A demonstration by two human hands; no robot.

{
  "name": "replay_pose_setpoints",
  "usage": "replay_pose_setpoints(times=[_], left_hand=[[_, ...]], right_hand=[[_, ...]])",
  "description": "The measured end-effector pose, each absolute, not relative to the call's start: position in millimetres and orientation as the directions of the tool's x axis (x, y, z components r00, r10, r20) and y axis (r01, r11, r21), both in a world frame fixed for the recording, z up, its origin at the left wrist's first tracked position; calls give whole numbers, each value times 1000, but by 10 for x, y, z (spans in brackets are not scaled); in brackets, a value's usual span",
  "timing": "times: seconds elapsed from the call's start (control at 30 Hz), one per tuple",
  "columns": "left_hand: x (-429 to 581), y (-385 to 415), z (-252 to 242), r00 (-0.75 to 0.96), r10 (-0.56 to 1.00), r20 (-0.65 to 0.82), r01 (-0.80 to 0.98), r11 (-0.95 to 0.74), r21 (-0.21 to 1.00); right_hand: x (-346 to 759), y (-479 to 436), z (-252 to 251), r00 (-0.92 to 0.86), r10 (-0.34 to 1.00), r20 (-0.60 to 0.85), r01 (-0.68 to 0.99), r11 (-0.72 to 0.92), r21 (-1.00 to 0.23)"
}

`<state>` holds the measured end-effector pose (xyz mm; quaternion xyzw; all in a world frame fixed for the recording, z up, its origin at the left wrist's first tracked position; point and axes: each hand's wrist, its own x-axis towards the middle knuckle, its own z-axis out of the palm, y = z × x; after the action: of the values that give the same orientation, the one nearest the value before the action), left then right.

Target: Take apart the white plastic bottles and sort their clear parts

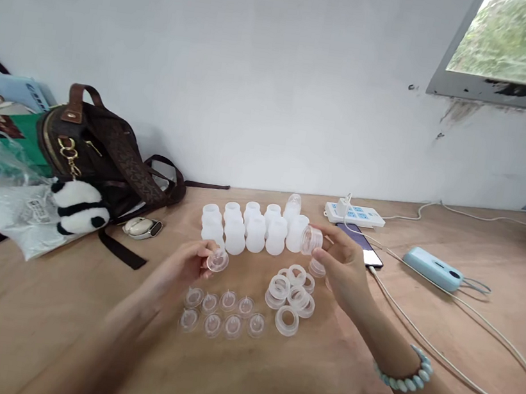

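My left hand (pixel 191 260) pinches a clear baby bottle nipple (pixel 218 261) by its edge. In my right hand (pixel 342 264) is a clear plastic bottle cap (pixel 310 241), gripped between thumb and fingers. Below my left hand, several nipples (pixel 233 327) lie in two rows with their tips up. A loose pile of translucent screw rings (pixel 287 321) sits to their right. Behind both hands stand rows of white bottles (pixel 256 236); one at the back right wears a clear cap (pixel 294 200). More clear caps (pixel 317 268) are partly hidden under my right hand.
At the left are a brown backpack (pixel 118 152), a panda plush (pixel 80 207), a plastic bag (pixel 30 218) and a beige mouse-like object (pixel 139 227). On the right lie a power strip (pixel 355 215), a phone (pixel 371 257), a blue power bank (pixel 432 268) and a looping white cable (pixel 471 383).
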<state>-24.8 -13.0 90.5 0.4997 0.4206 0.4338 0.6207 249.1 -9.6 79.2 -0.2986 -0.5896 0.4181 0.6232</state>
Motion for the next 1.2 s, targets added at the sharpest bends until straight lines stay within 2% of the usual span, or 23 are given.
replay_pose_setpoints(times=[0.13, 0.23, 0.33, 0.5, 0.63, 0.73, 0.83, 0.9, 1.03, 1.2], left_hand=[[-461, -16, 794, 317, 947, -56, 256, -29, 966], [-527, 65, 714, 348, 938, 11, 506, -198, 839], [-585, 147, 591, 387, 922, 4, 620, -264, 739], [-689, 219, 357, 448, 885, -125, 672, -241, 701], [-719, 202, 363, 435, 890, -139, 695, -233, 680], [-684, 166, 449, 402, 908, -118, 749, -252, 613], [-629, 133, 512, 369, 926, -77, 790, -269, 550], [-609, 123, 522, 368, 927, -75, 777, -262, 572], [-626, 132, 505, 402, 910, -100, 734, -255, 629], [-645, 122, 530, 366, 929, -60, 762, -262, 592]], right_hand=[[2576, -31, 821, -26, 856, 517, -97, 512, -853], [2591, -6, 796, -34, 863, 504, -86, 500, -862], [2602, 11, 771, -43, 872, 488, -32, 487, -873], [2627, 19, 764, -53, 867, 496, 108, 499, -860], [2645, 24, 778, -57, 832, 551, 266, 545, -795], [2665, 24, 791, -101, 826, 555, 441, 537, -719], [2686, 8, 801, -197, 857, 476, 639, 480, -600], [2693, -9, 812, -260, 867, 425, 719, 468, -514], [2679, -41, 843, -416, 849, 326, 759, 522, -389], [2625, -81, 862, -518, 837, 173, 786, 546, -290]])
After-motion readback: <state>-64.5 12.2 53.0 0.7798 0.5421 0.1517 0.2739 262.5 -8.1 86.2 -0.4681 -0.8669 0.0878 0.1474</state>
